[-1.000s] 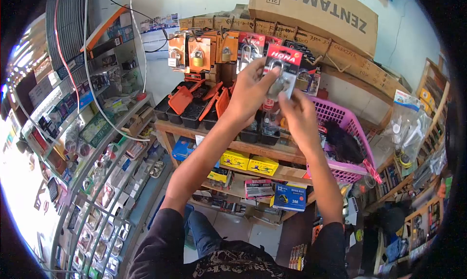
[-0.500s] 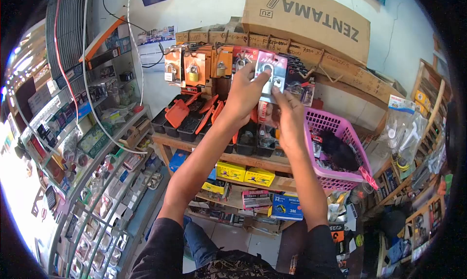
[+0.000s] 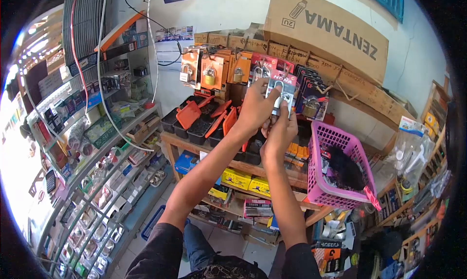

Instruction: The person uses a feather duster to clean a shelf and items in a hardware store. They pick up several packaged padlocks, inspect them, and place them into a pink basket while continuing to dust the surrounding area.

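The HONA padlock pack (image 3: 288,88), pinched by left hand (image 3: 257,105) and right hand (image 3: 281,127), is now lowered below the hanging red packs' (image 3: 266,61) headers, unhung.

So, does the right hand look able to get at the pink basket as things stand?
Probably yes: nothing visible blocks the right hand from the pink basket beside it, though that hand holds the carded padlock.

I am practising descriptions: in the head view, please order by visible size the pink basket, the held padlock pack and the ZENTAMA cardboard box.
1. Cardboard box
2. Pink basket
3. Padlock pack, partly covered
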`<state>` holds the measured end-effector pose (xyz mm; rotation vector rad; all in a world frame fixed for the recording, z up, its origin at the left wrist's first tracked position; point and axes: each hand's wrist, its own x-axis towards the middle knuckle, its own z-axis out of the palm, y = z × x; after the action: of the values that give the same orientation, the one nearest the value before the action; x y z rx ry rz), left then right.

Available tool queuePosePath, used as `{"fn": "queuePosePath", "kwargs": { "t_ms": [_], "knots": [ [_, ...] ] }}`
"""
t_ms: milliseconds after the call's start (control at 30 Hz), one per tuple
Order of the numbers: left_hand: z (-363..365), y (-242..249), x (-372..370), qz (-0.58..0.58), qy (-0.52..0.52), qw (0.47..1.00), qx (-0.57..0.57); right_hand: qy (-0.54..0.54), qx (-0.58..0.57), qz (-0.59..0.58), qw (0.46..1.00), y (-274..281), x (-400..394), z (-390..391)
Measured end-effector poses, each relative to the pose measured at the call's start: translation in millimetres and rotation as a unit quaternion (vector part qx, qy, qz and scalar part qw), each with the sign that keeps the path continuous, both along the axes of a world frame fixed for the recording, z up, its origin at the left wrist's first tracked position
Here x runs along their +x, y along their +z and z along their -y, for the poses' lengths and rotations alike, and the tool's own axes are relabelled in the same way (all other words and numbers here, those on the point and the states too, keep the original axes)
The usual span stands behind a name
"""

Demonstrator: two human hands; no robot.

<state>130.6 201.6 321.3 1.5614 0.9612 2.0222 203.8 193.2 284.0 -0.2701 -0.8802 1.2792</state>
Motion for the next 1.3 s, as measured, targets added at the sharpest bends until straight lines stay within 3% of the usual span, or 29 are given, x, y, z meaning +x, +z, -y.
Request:
{"fn": "queuePosePath", "kwargs": {
  "t_ms": [100,333,400,500,567,600,633,667,700,733,833,867,900,933,1000,1033,1067,1167,1233,1267,1300],
  "knots": [
    [1.6,8.5,-9.4,-0.094,0.061,0.990,-0.083,-0.047,-0.012,-0.004,0.999,-4.0,-15.0,-17.0],
    [-38.3,-20.9,-19.7,-0.131,0.117,0.984,-0.003,-0.183,0.034,-0.057,0.981,-1.7,-40.5,-80.7],
    [-34.5,-20.6,-19.4,-0.184,0.133,0.974,0.001,-0.146,-0.018,-0.006,0.989,5.7,-33.1,-70.7],
    [-31.0,-19.2,-20.5,-0.222,0.123,0.967,-0.022,-0.214,-0.017,0.076,0.974,-6.8,-40.4,-98.4],
    [-16.4,-10.1,-19.2,-0.274,0.151,0.946,-0.086,-0.251,0.110,0.159,0.949,-33.8,-46.5,-131.7],
    [-20.8,-17.3,-22.6,-0.264,0.132,0.952,-0.081,-0.323,0.096,0.224,0.914,-38.6,-42.4,-129.7],
    [-28.7,-21.7,-26.7,-0.299,0.153,0.941,-0.043,-0.237,0.037,0.068,0.969,-39.2,-41.4,-125.1],
    [-18.3,-16.4,-22.3,-0.253,0.085,0.956,-0.119,-0.136,-0.049,0.028,0.989,-44.9,-31.3,-127.2],
    [-12.8,-17.0,-20.7,-0.287,0.112,0.950,-0.051,-0.068,-0.094,0.052,0.992,-33.2,-9.0,-82.0],
    [-16.9,-24.5,-25.4,-0.242,0.071,0.966,-0.049,-0.070,-0.030,0.062,0.995,-40.0,2.5,-67.0],
    [0.6,-32.3,-20.3,-0.249,0.090,0.964,-0.037,0.087,0.012,0.206,0.975,-65.0,60.3,-13.7],
    [-0.3,-42.0,-24.2,-0.257,0.099,0.961,-0.005,0.142,0.055,0.320,0.935,-63.0,93.6,-2.1],
    [10.1,-43.4,-16.8,-0.260,0.088,0.961,-0.023,0.066,0.154,0.413,0.895,-66.3,120.2,1.8],
    [20.4,-44.9,-6.7,-0.264,0.078,0.960,-0.042,0.015,0.181,0.507,0.843,-56.0,152.9,10.9],
    [18.6,-55.8,12.1,-0.282,0.001,0.959,-0.021,-0.096,0.109,0.634,0.759,-30.3,208.6,20.2],
    [13.6,-60.4,23.5,-0.297,-0.043,0.953,-0.041,-0.207,0.141,0.692,0.677,-23.0,233.9,10.9],
    [6.0,-65.0,36.4,-0.311,-0.088,0.945,-0.059,-0.247,0.114,0.721,0.637,-14.0,255.6,1.1],
    [-24.1,-61.7,87.9,-0.376,-0.141,0.914,-0.056,-0.249,0.069,0.822,0.507,-29.4,302.3,-82.8],
    [-71.2,-85.5,116.9,-0.417,-0.137,0.896,-0.062,-0.056,-0.092,0.853,0.511,-27.5,297.2,-125.4],
    [-89.1,-97.4,132.8,-0.447,-0.117,0.884,-0.077,-0.060,-0.104,0.843,0.524,-35.6,293.3,-139.4],
    [-93.3,-108.2,148.3,-0.503,-0.075,0.860,-0.043,-0.057,-0.107,0.856,0.503,-49.1,290.2,-160.5]
  ]
}}
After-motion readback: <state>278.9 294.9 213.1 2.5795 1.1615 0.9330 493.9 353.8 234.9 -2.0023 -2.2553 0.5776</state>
